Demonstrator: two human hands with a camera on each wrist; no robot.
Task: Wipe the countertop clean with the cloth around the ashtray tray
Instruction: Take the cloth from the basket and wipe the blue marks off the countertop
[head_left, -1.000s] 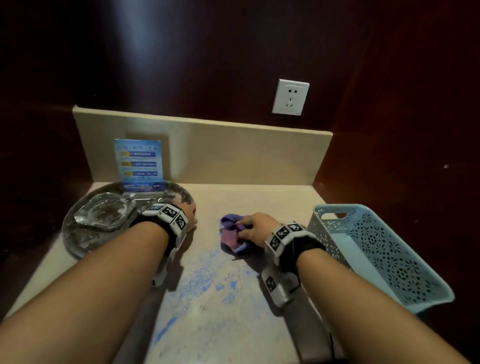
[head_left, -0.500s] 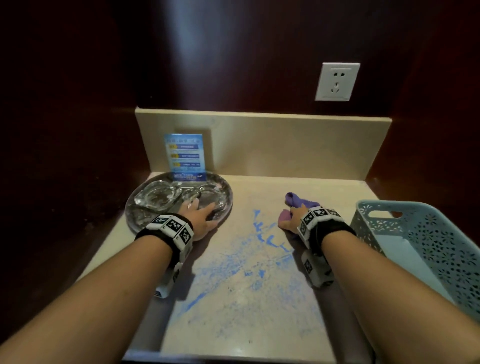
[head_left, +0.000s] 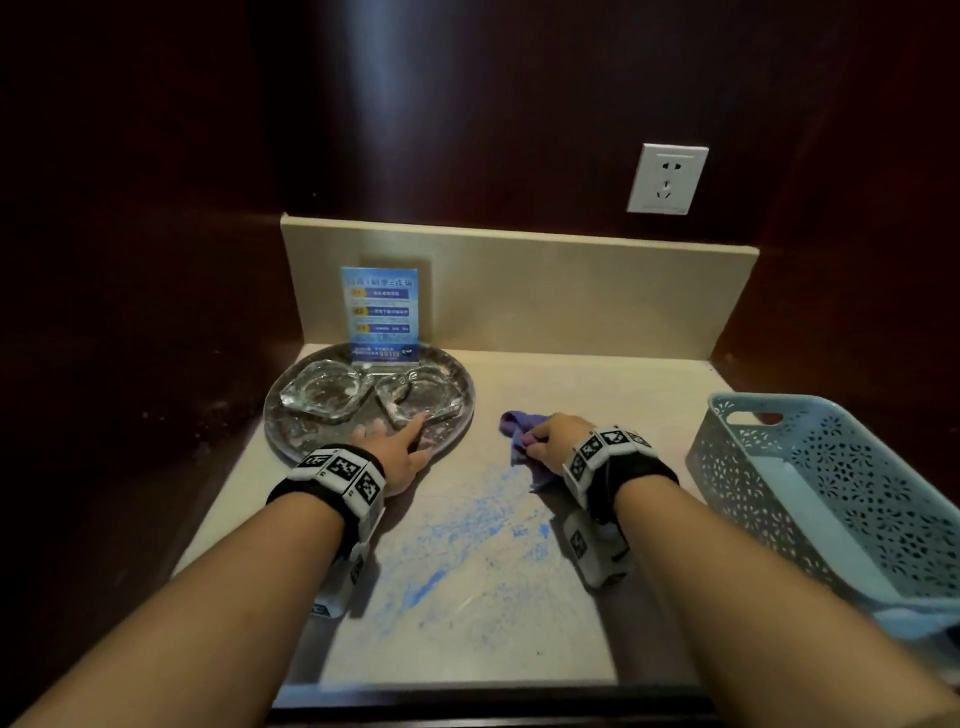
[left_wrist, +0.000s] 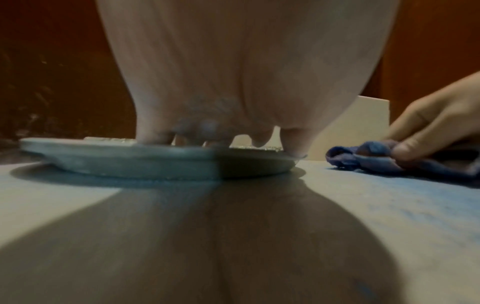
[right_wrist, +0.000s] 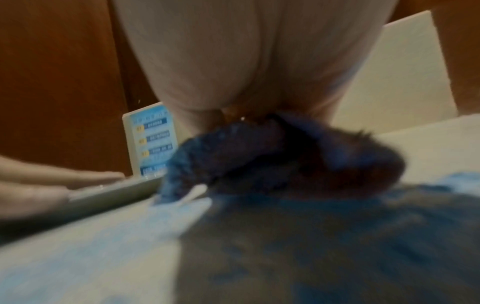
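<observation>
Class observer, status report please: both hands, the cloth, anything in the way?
Left hand flat on tray rim. Right hand grips purple cloth on countertop. Blue smears remain nearer the front edge. Basket sits at right.

Both forearms bare; no sleeves in view.

Left hand (head_left: 392, 451): black fabric band round the wrist, behind the fingers. Over the band, a curved row of white blocks, each bearing a black-and-white square fiducial marker. A white housing hangs from the underside of the wrist, further back from the fingers, with another small marker on its side.

Right hand (head_left: 558, 441): same kit. Black wrist band, white marker blocks across the top, three markers legible. White box-shaped housing below the wrist, marker on its side face, and a thin dark cable or strap beside it.

No rings or gloves on the fingers.
</observation>
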